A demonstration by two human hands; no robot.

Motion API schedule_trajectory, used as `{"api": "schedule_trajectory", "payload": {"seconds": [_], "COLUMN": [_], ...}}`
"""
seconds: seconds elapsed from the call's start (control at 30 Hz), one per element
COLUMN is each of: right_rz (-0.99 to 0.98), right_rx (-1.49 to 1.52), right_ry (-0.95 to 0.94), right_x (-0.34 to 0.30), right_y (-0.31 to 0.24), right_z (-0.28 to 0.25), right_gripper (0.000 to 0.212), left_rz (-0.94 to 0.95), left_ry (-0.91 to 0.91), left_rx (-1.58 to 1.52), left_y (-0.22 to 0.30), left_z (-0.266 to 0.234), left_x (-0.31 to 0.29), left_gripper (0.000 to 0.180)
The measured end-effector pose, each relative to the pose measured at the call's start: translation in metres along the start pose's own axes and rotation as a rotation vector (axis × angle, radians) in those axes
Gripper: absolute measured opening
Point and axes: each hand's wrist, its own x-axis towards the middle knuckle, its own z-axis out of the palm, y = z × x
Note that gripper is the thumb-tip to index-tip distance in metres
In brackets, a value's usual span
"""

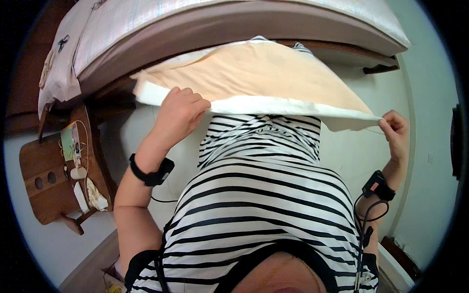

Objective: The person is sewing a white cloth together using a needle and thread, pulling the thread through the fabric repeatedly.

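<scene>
Peach cloth (273, 73) with a white hem is up in the air right now, stretched across the person's front, its far edge just by the near edge of the bed (220, 34). Left hand (183, 110) has the white hem bunched in a closed fist, with a bit of cloth sticking out past it to the left. Right hand (394, 128) has the hem's right end in a tight pinch, thumb against fingers. So the hem's pretty much straight between them, and the peach part spreads out beyond it, a little rumpled on the left.

Both wrists have black straps with boxes on them, over a black-and-white striped dress (264, 195). Off the bed's near left corner there's a brown wooden stand (44, 200), with a green booklet (71, 141) toward its far edge and a crumpled cream cloth (95, 196) toward its near right corner.
</scene>
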Motion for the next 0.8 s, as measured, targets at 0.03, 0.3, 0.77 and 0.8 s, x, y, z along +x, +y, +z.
{"api": "schedule_trajectory", "payload": {"seconds": [0.03,0.3,0.77,0.8], "right_rz": [0.023,0.02,0.093,0.097], "right_rx": [0.017,0.041,0.051,0.055], "right_ry": [-0.031,-0.046,-0.02,-0.016], "right_x": [0.0,0.0,-0.011,-0.012], "right_y": [0.008,0.023,0.048,0.051], "right_z": [0.009,0.022,0.028,0.031], "right_gripper": [0.016,0.019,0.016,0.016], "left_rz": [-0.059,-0.33,-0.099,-0.233], "left_ry": [-0.062,0.253,0.181,0.198], "left_rx": [-0.121,-0.611,-0.44,-0.524], "left_y": [-0.002,-0.012,0.005,0.005], "left_z": [0.014,0.061,0.051,0.054], "left_x": [-0.006,0.007,-0.017,-0.013], "left_gripper": [0.016,0.012,0.01,0.011]}}
